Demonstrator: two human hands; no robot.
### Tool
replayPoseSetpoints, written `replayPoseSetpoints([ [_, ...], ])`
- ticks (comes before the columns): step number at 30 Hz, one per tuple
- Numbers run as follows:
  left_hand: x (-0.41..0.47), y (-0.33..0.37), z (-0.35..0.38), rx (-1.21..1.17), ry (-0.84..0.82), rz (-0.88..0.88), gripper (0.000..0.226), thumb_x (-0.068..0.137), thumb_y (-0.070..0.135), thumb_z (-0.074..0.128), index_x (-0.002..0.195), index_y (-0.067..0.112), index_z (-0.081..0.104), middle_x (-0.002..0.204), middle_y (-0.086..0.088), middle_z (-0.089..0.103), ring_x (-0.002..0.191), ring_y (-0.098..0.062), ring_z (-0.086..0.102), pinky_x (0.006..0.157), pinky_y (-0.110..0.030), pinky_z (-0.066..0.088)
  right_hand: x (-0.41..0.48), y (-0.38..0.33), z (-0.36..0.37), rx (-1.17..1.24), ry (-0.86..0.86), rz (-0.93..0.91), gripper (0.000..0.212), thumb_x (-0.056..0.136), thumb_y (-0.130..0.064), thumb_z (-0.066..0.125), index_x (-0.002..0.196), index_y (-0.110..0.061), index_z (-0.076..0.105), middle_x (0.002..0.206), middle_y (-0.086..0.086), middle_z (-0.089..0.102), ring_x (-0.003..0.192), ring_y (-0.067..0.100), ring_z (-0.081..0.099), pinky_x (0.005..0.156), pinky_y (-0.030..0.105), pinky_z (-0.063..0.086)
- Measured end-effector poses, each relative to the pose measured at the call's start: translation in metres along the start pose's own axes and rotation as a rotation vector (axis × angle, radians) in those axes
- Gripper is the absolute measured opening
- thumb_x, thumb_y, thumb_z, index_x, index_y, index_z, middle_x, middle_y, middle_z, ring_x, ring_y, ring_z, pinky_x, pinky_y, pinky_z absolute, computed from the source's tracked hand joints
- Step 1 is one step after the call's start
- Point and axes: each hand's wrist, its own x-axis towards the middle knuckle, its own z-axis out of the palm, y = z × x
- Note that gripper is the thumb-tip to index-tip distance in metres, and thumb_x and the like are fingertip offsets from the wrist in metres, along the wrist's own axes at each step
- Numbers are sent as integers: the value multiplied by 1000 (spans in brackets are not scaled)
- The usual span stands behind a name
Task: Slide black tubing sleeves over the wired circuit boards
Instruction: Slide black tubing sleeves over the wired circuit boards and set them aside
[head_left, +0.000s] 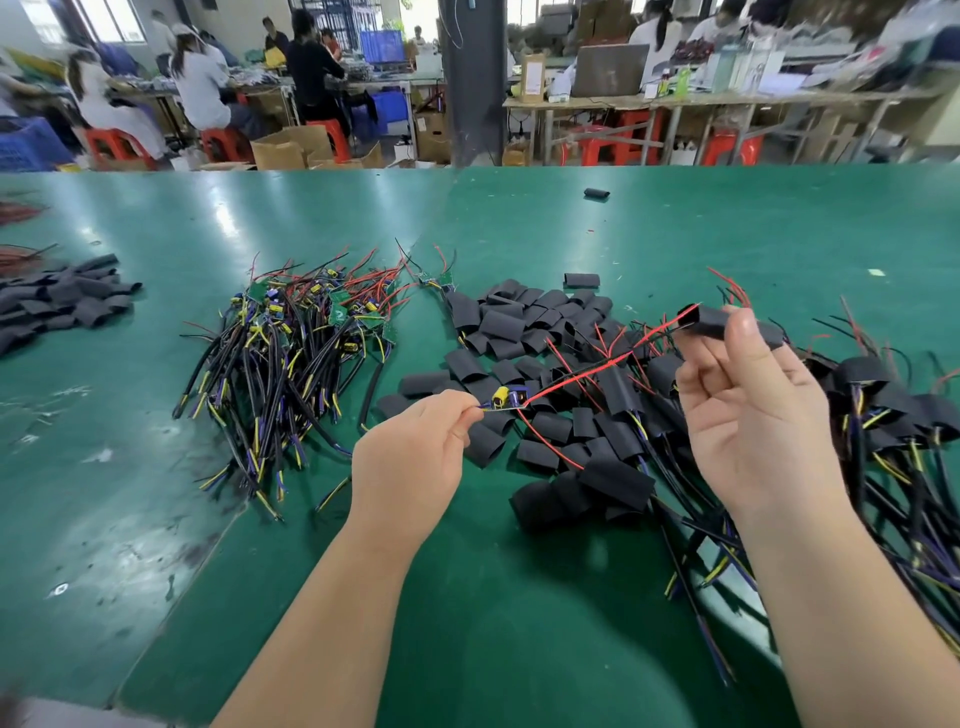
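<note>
Your left hand (410, 457) pinches the board (506, 400), right hand (753, 410) pinches the sleeve (711, 319); slide it down the wire (587, 370) toward your left fingertips (469, 405).

Wired boards (291, 338) lie left of the sleeve pile (540, 364) on the table (156, 467).

sleeved boards (904, 415): cut by right edge | circuit board (506, 401): part hidden by fingers (451, 410)

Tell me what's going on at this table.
A person's left hand pinches a wired circuit board; the right hand holds a black sleeve, with the board's red wire running up to its mouth. The sleeve is not over the board yet. Loose sleeves lie piled between unsleeved boards and sleeved ones.
</note>
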Motion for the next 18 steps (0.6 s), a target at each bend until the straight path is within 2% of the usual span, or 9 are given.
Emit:
replayPoseSetpoints([
  [10, -1, 0, 1, 37, -28, 27, 18, 92, 22, 54, 87, 17, 70, 66, 6, 63, 60, -21, 58, 49, -36, 47, 4, -4, -3, 50, -57, 13, 25, 76, -23, 64, 100, -18, 60, 89, -5, 73, 77, 5, 66, 71, 16, 50],
  [13, 0, 1, 2, 22, -14, 26, 19, 92, 22, 53, 86, 16, 69, 65, 7, 62, 59, -20, 58, 49, -36, 47, 3, -2, -1, -41, -73, 40, 28, 73, -20, 67, 100, -17, 64, 86, 0, 72, 71, 6, 64, 72, 18, 50],
  [16, -2, 3, 3, -11, 22, 38, 19, 93, 23, 53, 85, 15, 69, 64, 7, 63, 58, -20, 58, 48, -36, 47, -2, 10, 4, -177, -86, 135, 44, 65, -16, 71, 108, -16, 64, 83, 12, 62, 74, 13, 64, 65, 19, 51],
  [18, -3, 5, 4, -40, 40, 69, 25, 94, 27, 50, 86, 14, 69, 65, 7, 63, 57, -19, 58, 48, -34, 47, -7, 22, 8, -212, -128, 195, 53, 63, -13, 71, 114, -18, 59, 71, 7, 60, 80, 16, 66, 62, 21, 51],
])
